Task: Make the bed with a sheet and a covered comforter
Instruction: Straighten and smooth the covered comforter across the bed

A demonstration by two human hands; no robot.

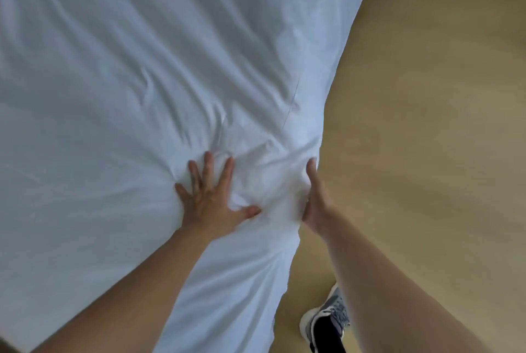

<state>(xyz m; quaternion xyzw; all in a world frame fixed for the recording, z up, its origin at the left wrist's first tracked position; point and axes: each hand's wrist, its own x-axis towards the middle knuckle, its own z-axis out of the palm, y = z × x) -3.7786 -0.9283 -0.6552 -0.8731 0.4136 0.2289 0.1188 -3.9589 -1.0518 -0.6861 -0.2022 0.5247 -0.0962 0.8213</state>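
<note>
- Your left hand [212,199] lies flat on the white bedding [128,82]. Its fingers are spread and straight, its thumb points right, and it presses into a bunch of creases.
- Your right hand [313,196] stands edge-on against the bedding's right border, just beside the left hand, with its fingers pointing away from you. The thumb is hidden, so you cannot tell whether it pinches cloth.
- The bedding fills the view to the left and far ahead, wrinkled most around your hands.
- On the right is a tan floor [441,125], with your grey-and-white shoe [327,321] near the bedding's edge.
</note>
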